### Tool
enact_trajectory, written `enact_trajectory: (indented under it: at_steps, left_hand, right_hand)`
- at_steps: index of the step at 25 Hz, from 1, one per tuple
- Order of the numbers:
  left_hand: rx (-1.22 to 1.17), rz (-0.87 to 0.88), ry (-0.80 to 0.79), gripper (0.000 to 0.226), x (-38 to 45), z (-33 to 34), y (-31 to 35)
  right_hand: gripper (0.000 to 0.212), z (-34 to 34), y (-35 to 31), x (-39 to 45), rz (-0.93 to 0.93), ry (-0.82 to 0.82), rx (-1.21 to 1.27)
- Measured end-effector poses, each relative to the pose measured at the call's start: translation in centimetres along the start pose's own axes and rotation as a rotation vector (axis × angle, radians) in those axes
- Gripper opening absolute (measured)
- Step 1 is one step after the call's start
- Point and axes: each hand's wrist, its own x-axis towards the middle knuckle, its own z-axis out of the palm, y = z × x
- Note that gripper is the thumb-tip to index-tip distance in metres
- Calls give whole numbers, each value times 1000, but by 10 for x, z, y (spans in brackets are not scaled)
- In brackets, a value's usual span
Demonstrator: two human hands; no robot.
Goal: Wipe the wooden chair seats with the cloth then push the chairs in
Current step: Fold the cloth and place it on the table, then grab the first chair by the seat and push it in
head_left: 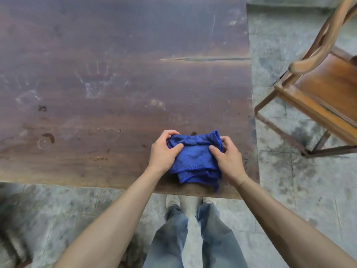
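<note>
- Now, big dark wooden table (pixel 116 74), smudged and ringed, filling the view.
- Off right, wooden armchair (pixel 318 89) pulled well clear, seat unwiped.
- Near table edge, folded blue microfibre cloth (pixel 193 161).
- Left hand (pixel 164 151) and right hand (pixel 228 159) both pinching cloth sides.
- Risk: loose lower folds slipping out, bundle unravelling before reaching seat.

Both hands grip a folded blue cloth (pixel 195 157) near the front edge of a dark, stained wooden tabletop (pixel 108 78): the left hand (pixel 164 151) clasps its left side, the right hand (pixel 228 157) its right. A wooden chair (pixel 320 89) stands apart on the concrete floor (pixel 289 171).
</note>
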Motion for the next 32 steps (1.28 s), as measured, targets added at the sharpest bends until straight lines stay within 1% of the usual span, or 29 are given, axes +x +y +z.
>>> enact_trajectory:
  at_steps: [3,5,7,10,13,15,17,20,24,27,30,32]
  left_hand:
    - [89,43,87,35,8,3,-13]
    - [122,42,97,35,9,1,-19]
    - [219,64,105,33,5,-3,-22]
    - [358,227,126,27,-5,-12,-8]
    - [388,420,133,23,-8,-30,28]
    - [396,567,161,25,-13,-49,61]
    - [454,731,209,28,-18,-67,99]
    - [546,953,315,35,-37,-94,153]
    - [629,1140,430,48,-62,-125,215]
    - [701,1191,477,57,-72,-138,239]
    - [691,1216,506,60,-76,-140,249]
    - [655,1252,516,59,-77,-138,252]
  right_hand:
    - [18,4,2,11,4,40,-85]
    - [26,5,3,10,-20,58,-167]
    - [33,4,4,5,-70,71,-268]
    - [39,-7,-5,-3,-155,77,-374]
    - [34,-27,-37,-11,-381,85,-447]
    - [34,-46,-74,-25,-567,136,-504]
    - [39,-68,-110,-40,-755,251,-572]
    - [39,-99,-155,-68,-972,422,-649]
    - [41,-132,-201,-99,-1199,580,-672]
    - [45,-146,-221,-113,-1267,646,-718]
    - [46,-155,-229,-124,-1282,681,-720]
    - [47,-158,-229,-129,-1257,701,-726]
